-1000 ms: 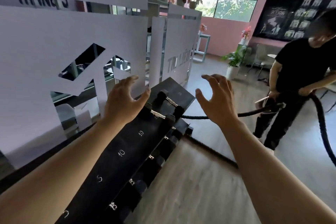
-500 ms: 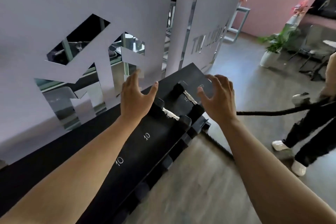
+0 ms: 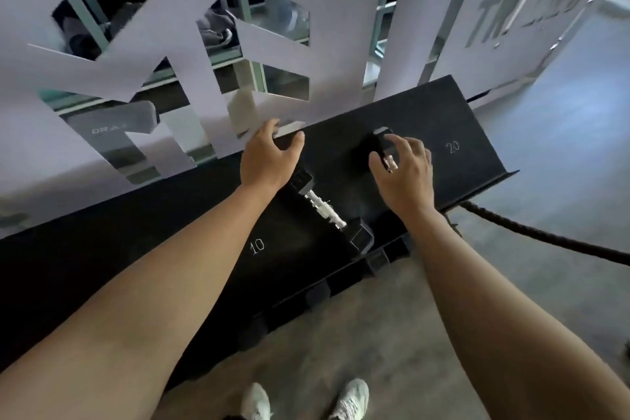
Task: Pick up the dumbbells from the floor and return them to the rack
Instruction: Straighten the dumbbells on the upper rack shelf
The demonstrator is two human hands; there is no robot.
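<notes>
Two black dumbbells with silver handles lie on the black rack's top shelf [image 3: 477, 133], which carries painted numbers 10 and 20. My left hand [image 3: 269, 158] hovers open over the far head of the left dumbbell [image 3: 324, 211]; its handle and near head show below my wrist. My right hand [image 3: 404, 177] is spread open over the right dumbbell [image 3: 366, 152], hiding most of its handle and near head. Neither hand grips anything.
A white partition with cut-out shapes [image 3: 191, 54] stands right behind the rack. A thick black battle rope [image 3: 531, 232] runs across the floor at the right. More dumbbell heads sit on the lower shelf [image 3: 378, 259]. My white shoes [image 3: 300, 401] stand on the grey floor.
The view has tipped downward and moved closer to the rack. Both hands have lowered over the two dumbbells. The other person has left the frame.
</notes>
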